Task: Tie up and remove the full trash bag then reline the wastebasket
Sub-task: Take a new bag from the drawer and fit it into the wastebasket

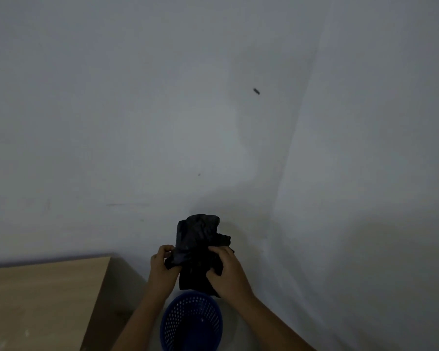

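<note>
Relining appears under way: the left hand (162,264) and right hand (226,271) each grip a crumpled black plastic bag (199,247) between them, above the bare blue perforated plastic wastebasket (192,323). Next, I judge, its mouth must be found and spread.

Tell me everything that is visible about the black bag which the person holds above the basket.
The black plastic bag looks thin, crumpled and slightly glossy. It is bunched up, not spread open, and its top sticks up in loose folds. It is held in the air in front of the pale wall, just above the blue perforated wastebasket, whose inside shows no liner. The left hand pinches its left edge; the right hand grips its right side. Whether anything is inside cannot be told.
</note>
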`<state>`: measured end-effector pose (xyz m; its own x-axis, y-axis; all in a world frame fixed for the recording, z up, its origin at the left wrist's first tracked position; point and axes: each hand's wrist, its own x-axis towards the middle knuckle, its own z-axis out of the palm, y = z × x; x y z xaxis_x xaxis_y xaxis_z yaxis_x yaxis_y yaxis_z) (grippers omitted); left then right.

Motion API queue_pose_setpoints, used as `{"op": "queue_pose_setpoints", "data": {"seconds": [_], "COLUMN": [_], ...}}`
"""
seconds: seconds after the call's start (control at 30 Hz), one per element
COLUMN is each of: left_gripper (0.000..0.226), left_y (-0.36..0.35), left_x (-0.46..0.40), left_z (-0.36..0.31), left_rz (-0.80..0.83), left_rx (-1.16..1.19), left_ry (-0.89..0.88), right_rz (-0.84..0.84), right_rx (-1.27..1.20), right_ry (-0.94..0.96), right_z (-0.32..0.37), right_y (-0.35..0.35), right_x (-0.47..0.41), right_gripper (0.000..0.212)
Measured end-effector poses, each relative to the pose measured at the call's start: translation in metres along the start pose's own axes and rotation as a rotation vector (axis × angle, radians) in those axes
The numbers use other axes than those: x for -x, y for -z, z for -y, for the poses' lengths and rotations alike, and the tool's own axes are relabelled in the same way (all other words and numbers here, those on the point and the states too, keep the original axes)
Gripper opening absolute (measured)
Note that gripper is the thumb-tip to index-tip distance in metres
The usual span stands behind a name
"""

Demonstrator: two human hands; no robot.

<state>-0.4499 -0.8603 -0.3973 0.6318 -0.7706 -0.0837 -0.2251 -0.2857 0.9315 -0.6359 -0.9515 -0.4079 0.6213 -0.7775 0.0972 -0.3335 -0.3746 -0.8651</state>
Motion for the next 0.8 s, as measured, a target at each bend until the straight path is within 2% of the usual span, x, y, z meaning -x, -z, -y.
{"op": "queue_pose_setpoints", "data": {"seconds": [0.13, 0.3, 0.4, 0.5, 0.67, 0.8], "left_gripper": [0.033, 0.051, 0.038, 0.042, 0.048, 0.047], "left_y": [-0.02, -0.046, -0.062, -0.077, -0.11, -0.127], "left_x": [-0.021, -0.033, -0.03, -0.031, -0.04, -0.059], "left_z": [0.066, 0.182, 0.247, 0.313, 0.411, 0.472], "left_rz": [-0.009, 0.001, 0.017, 0.032, 0.06, 0.18], "left_rx": [0.032, 0.111, 0.134, 0.154, 0.208, 0.153], "left_ry": [0.019, 0.031, -0.003, -0.002, 0.027, 0.035], "right_rz": [-0.079, -0.159, -0.162, -0.144, -0.14, -0.172], "right_rx": [-0.073, -0.214, -0.276, -0.261, -0.197, -0.195], "right_ry": [-0.033, -0.092, -0.101, -0.1, -0.017, 0.08], "right_z": [-0.06, -0.139, -0.197, -0.261, -0.355, -0.418], "right_y": [-0.037, -0.1, -0.143, -0.186, -0.25, -0.3], "right_x": [-0.007, -0.003, 0.005, 0.008, 0.007, 0.006], "right_gripper": [0.05, 0.061, 0.063, 0.051, 0.007, 0.009]}}
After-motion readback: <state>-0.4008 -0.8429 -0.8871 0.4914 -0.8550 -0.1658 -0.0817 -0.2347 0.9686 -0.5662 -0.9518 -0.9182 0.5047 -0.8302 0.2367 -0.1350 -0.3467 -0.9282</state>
